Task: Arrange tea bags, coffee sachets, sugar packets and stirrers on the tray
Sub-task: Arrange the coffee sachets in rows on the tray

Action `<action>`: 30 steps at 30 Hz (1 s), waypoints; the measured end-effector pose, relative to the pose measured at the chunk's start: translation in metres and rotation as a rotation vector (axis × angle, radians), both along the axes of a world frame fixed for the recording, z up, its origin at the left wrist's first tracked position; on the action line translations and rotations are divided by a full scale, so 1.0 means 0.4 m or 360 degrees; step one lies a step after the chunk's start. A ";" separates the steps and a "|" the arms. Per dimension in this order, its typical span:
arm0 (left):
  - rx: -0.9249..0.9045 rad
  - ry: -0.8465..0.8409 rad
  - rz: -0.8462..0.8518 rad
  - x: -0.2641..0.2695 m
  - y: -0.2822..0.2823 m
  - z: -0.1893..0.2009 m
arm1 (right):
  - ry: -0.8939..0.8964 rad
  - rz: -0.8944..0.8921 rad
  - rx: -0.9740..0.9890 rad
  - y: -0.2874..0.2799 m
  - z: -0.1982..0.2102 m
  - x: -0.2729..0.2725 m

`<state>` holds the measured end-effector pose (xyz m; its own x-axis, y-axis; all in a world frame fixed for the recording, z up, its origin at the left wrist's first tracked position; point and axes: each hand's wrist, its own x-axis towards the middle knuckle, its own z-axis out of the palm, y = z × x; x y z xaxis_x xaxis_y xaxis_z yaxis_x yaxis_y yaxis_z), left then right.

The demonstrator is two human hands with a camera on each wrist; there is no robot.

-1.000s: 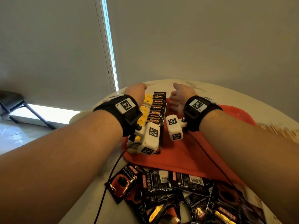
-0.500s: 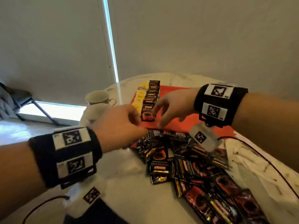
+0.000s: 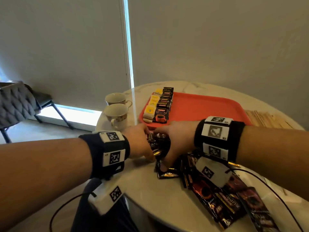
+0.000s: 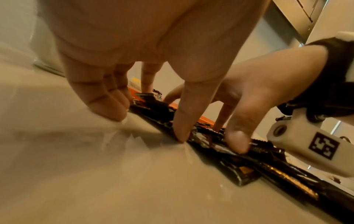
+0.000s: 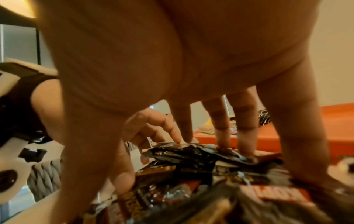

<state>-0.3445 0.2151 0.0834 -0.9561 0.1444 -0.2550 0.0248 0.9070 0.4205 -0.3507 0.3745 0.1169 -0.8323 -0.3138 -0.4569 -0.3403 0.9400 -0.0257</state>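
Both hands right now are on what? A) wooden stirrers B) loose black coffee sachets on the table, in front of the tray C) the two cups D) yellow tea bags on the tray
B: the left hand and right hand meet over the coffee sachets lying on the table, short of the red tray.

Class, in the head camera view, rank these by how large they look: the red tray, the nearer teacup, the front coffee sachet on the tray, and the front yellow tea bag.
1. Red tray
2. Nearer teacup
3. Front coffee sachet
4. Front yellow tea bag

The teacup sits slightly nearer the camera than the sachet, so that gap is less sure.
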 end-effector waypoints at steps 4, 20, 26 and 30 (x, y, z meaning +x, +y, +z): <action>0.0182 -0.0003 0.0088 -0.003 -0.001 0.006 | -0.0012 0.0075 0.0227 -0.007 -0.018 -0.006; 0.0413 -0.0073 0.0305 -0.008 -0.033 -0.002 | 0.0064 0.0444 0.0142 -0.042 -0.025 -0.055; 0.0648 -0.0161 0.0391 -0.011 -0.048 -0.007 | 0.0110 0.0527 0.0130 -0.060 -0.010 -0.057; 0.0854 -0.0241 0.0521 -0.011 -0.062 -0.015 | 0.0190 0.0582 0.0086 -0.060 -0.010 -0.046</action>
<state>-0.3490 0.1902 0.0775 -0.9314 -0.0037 -0.3639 -0.3125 0.5204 0.7947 -0.3691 0.3503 0.1128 -0.7181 -0.5779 -0.3877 -0.6509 0.7549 0.0802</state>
